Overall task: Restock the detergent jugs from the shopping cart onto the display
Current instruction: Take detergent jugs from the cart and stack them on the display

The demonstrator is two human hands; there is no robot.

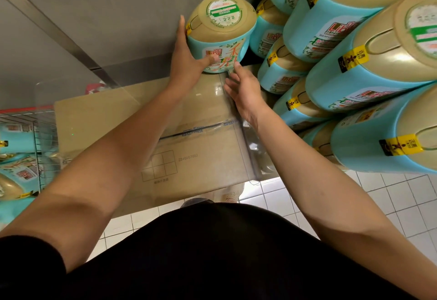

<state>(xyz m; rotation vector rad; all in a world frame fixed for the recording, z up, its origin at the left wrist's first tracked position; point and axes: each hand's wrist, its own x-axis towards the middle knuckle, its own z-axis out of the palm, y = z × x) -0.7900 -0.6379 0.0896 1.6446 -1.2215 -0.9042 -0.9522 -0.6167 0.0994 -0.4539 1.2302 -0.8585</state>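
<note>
A grey wall (94,4) rises behind a white tile floor (402,205), seen from the head camera. A cardboard box (201,162) under a clear plastic sheet lies ahead of the person. One jug (221,30) stands on the box's far end, against the wall and just left of the stack (350,80) of like jugs. The left hand (186,63) grips the jug, fingers along its left side and thumb pressed on the front label. The right hand (243,89) has relaxed, spread fingers, its index tip at the jug's lower right edge. At far left, a cart (35,129) holds more jugs.
</note>
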